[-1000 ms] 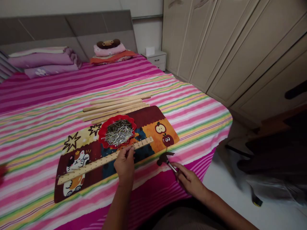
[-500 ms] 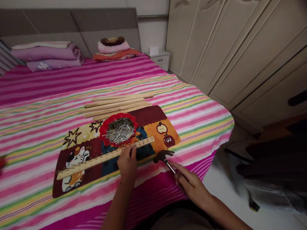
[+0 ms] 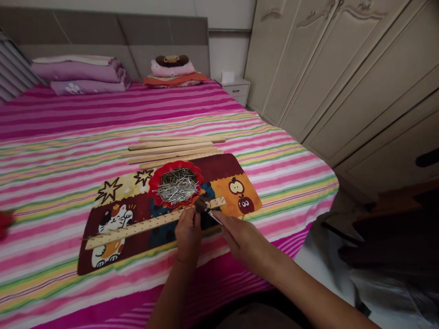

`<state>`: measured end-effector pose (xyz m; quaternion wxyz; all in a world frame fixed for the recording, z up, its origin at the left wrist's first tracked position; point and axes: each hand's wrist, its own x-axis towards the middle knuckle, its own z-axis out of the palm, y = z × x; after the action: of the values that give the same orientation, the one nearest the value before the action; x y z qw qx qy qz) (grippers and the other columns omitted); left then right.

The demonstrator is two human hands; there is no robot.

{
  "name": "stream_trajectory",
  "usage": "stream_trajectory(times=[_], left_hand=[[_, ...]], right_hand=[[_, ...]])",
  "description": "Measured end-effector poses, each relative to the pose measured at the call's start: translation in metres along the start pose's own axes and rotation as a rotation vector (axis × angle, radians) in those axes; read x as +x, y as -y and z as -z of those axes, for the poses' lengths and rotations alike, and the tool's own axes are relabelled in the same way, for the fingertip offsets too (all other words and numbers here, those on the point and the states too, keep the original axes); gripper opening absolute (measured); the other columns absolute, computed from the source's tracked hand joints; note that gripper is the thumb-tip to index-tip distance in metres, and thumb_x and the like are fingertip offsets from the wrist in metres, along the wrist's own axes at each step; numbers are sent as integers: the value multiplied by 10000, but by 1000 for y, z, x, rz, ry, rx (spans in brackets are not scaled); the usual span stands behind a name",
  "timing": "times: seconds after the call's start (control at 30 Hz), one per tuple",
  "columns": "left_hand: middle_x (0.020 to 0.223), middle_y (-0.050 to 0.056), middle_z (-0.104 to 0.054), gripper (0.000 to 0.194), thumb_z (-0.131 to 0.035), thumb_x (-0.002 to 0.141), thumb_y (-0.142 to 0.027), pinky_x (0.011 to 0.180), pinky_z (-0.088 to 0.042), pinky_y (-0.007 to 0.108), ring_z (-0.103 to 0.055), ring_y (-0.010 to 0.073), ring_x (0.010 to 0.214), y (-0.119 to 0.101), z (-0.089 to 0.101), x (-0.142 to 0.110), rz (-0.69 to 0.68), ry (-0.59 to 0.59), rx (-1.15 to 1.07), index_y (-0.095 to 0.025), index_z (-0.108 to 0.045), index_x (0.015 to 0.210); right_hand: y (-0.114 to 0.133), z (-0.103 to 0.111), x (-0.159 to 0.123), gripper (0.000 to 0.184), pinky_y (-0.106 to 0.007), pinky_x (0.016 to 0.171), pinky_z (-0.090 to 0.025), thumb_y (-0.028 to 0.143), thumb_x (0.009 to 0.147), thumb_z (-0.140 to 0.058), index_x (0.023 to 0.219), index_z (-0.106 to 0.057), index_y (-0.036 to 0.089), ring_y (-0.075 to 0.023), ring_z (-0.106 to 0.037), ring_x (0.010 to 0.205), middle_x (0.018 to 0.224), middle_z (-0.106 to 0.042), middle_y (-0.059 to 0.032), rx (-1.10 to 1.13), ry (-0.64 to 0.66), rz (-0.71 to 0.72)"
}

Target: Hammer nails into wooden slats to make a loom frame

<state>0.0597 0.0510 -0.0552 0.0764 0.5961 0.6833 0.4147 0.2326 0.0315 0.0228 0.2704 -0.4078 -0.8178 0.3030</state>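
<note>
A hammer (image 3: 213, 216) is gripped in my right hand (image 3: 245, 240), its dark head over the wooden strip (image 3: 144, 225) close to my left fingertips. My left hand (image 3: 188, 230) is closed in a pinch at the strip's near edge, on what looks like a nail, mostly hidden by the fingers and hammer head. Several nails stand up in a row along the strip, which lies slantwise on a patterned mat (image 3: 137, 242). Just behind the strip sits a red scalloped bowl (image 3: 156, 197) heaped with loose nails (image 3: 178, 185).
Several more wooden strips (image 3: 171, 149) lie behind the mat on the striped bed (image 3: 281, 169). Folded bedding (image 3: 82, 75) rests by the headboard. A small nightstand (image 3: 236, 90) and a wardrobe (image 3: 308, 77) stand at the right.
My right hand has brought the hammer left and up, from beside the mat's front edge to the strip by my left fingers. The view has shifted slightly; my left hand keeps its pinch.
</note>
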Motion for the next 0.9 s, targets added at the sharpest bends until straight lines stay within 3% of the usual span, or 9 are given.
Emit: stream_trajectory(times=[0.23, 0.37, 0.5, 0.63, 0.7, 0.77, 0.9], left_hand=[[808, 42, -662, 167, -467, 863, -256, 761, -475, 273, -620, 159, 797, 5, -6, -1, -48, -82, -72, -200, -618, 817], [820, 43, -669, 173, -504, 860, -298, 711, -488, 262, -624, 146, 748, 3, -1, -4, -69, -112, -90, -188, -636, 882], [839, 42, -679, 207, -491, 869, -323, 731, -483, 269, -627, 153, 773, -1, 28, 10, -66, -128, 16, -199, -656, 885], [881, 65, -689, 228, -492, 846, -302, 773, -469, 293, -626, 186, 823, 10, 66, 55, -5, -128, 247, -183, -680, 895], [913, 88, -694, 246, -482, 835, -270, 795, -458, 306, -625, 206, 853, 19, 77, 81, 59, -65, 381, -165, -690, 913], [946, 94, -697, 247, -486, 817, -251, 793, -448, 301, -622, 217, 888, 26, 81, 101, 84, 72, 495, -170, -698, 914], [875, 52, -708, 221, -493, 805, -294, 717, -426, 279, -625, 204, 835, 26, 74, 120, 94, 379, 624, -223, -701, 834]], right_hand=[[2, 13, -43, 450, -318, 900, -534, 168, 947, -405, 1392, -444, 227, -201, -652, 1066, 1216, -666, -84, 215, -14, -77], [-24, 1, -74, 453, -298, 876, -548, 191, 944, -388, 1392, -459, 178, -185, -682, 1020, 1188, -690, -97, 274, 52, -180], [-63, -22, -94, 447, -365, 987, -474, 232, 925, -412, 1344, -529, 133, -230, -618, 1151, 1264, -645, -135, 272, 21, -258], [-88, -37, -102, 463, -369, 941, -507, 276, 902, -426, 1318, -565, 132, -257, -621, 1141, 1240, -659, -140, 290, -24, -315], [-92, -40, -103, 460, -333, 827, -560, 296, 898, -425, 1313, -575, 167, -244, -684, 1006, 1106, -729, -114, 309, -43, -336], [-92, -41, -103, 460, -304, 698, -573, 303, 896, -417, 1308, -578, 179, -221, -708, 802, 942, -758, -89, 319, -59, -359], [-91, -43, -102, 474, -281, 543, -516, 318, 882, -409, 1275, -595, 130, -171, -581, 528, 657, -664, -32, 310, -65, -418]])
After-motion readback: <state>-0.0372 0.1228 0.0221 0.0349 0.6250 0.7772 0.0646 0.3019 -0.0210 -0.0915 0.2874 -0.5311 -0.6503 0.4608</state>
